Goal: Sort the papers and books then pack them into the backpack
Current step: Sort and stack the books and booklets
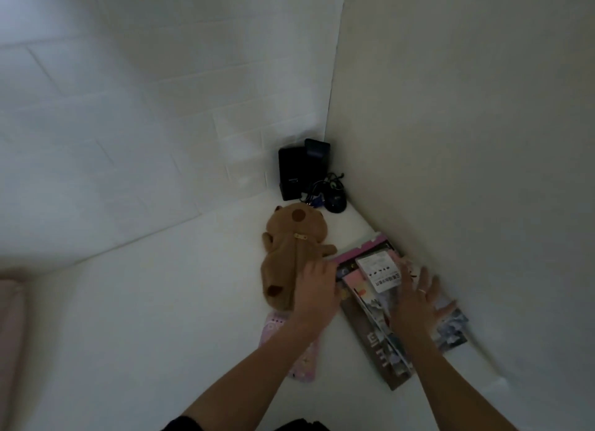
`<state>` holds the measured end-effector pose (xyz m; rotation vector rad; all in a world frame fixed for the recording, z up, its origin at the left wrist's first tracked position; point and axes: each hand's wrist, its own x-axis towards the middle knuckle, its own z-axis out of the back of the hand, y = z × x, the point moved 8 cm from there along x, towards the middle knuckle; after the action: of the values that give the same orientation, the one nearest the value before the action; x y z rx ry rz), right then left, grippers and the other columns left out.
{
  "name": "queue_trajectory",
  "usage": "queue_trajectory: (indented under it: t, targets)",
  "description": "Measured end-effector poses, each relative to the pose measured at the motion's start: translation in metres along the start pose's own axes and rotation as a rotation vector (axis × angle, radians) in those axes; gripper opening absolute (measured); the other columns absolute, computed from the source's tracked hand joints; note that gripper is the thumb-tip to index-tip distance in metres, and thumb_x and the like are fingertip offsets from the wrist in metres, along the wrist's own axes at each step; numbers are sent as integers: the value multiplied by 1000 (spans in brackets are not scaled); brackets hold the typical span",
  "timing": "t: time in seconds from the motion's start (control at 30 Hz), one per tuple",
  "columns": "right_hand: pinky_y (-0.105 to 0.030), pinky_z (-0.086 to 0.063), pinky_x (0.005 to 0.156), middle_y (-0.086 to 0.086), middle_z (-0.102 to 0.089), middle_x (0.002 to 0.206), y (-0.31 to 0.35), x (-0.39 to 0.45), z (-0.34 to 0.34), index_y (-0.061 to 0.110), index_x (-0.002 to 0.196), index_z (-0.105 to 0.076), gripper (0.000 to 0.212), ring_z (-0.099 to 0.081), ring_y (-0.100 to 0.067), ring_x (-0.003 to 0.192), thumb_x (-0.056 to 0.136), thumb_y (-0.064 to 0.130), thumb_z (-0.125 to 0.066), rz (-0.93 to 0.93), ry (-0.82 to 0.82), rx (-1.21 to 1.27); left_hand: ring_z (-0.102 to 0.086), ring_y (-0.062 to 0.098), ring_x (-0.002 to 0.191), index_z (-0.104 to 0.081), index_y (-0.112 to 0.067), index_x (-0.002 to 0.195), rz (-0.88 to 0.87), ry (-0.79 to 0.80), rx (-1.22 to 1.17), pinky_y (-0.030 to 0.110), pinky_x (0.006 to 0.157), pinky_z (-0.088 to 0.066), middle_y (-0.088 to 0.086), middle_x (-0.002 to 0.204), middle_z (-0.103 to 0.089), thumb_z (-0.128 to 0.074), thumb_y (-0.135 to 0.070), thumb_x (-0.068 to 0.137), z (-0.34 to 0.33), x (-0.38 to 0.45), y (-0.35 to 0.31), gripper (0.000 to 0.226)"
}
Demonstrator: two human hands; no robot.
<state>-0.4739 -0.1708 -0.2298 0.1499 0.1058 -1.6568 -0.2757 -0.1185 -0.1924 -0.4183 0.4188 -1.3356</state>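
A loose pile of books and papers [370,305] lies on the white surface against the right wall, with a small white booklet [376,271] on top. My right hand [418,298] hovers over the pile's right part with fingers spread, a ring on one finger. My left hand [317,293] reaches to the pile's left edge, fingers bent down over the edge of the top book; I cannot tell if it grips. A brown plush, bear-shaped backpack [289,256] with a zipper lies just left of the pile, partly under my left hand.
A pink patterned flat item [299,363] lies under my left forearm. Black speakers [294,173], a tangle of cables and a black mouse [335,202] stand in the far corner. Walls close the back and right. A pink cushion edge [9,318] shows at far left.
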Motion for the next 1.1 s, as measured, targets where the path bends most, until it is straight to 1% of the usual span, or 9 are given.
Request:
queue_trajectory:
  t: [0.1,0.17,0.33,0.47,0.63,0.8,0.97,1.03,1.1]
  targets:
    - [-63,9,109,-2,-10,159,16,3,14,32,149,-9,82,-5,-25,147,86,23,-61,97,-62,57,-20,48,137,-9,-24,149,317,24,175,66,103,-24,21,152,-15,-66,-58,71,12,5,43,103]
    - [-63,3,111,-2,-14,158,32,0,17,29,148,-15,72,-6,-24,147,88,16,-53,166,-58,98,-3,49,140,16,-27,148,487,161,34,66,106,-23,22,154,7,-70,-57,70,0,5,69,120]
    - [-51,-19,113,-10,-40,146,70,-8,21,17,143,-35,51,-31,-30,139,93,18,-47,359,-64,342,-29,44,125,-1,-27,149,615,32,-184,52,96,-39,14,148,-14,-75,-36,70,16,11,83,109]
    - [-29,-41,95,-8,-53,129,119,-27,32,15,142,-33,51,-52,-22,116,95,18,-51,580,278,860,-45,41,117,-26,-7,136,666,-149,-487,49,101,-41,19,137,-31,-75,-30,71,29,15,74,85]
    - [-39,-43,102,-5,-57,127,125,-13,75,25,124,-53,38,-54,-19,113,94,40,-36,293,319,1244,-51,36,108,-31,-8,123,585,-343,-693,46,94,-47,11,127,-33,-71,-35,74,50,17,11,69]
    - [-45,-39,103,-18,-54,129,73,39,102,5,133,-38,62,-52,-36,117,90,49,-46,110,240,806,-50,29,96,-29,-5,112,295,-212,-598,36,77,-49,10,116,-29,-65,-33,78,20,21,-79,57]
    - [-55,-26,107,-13,-35,146,17,39,66,11,146,-23,59,-32,-33,135,96,41,-33,102,193,166,-56,23,90,-58,3,103,1,346,-500,38,83,-49,20,104,-61,-54,-18,86,-39,9,-107,28]
    - [-58,-31,102,-14,-39,145,10,25,58,9,147,-26,57,-37,-33,132,95,34,-27,142,57,110,-56,28,101,-60,-3,106,-76,316,-197,37,89,-48,17,111,-61,-54,-20,78,-35,-3,-78,33]
    - [-61,-39,91,-21,-54,129,16,12,59,9,136,-47,52,-52,-40,114,87,26,-40,183,-95,133,-47,28,112,-49,-12,116,6,177,59,36,92,-42,9,121,-50,-57,-24,71,-17,-17,-25,47]
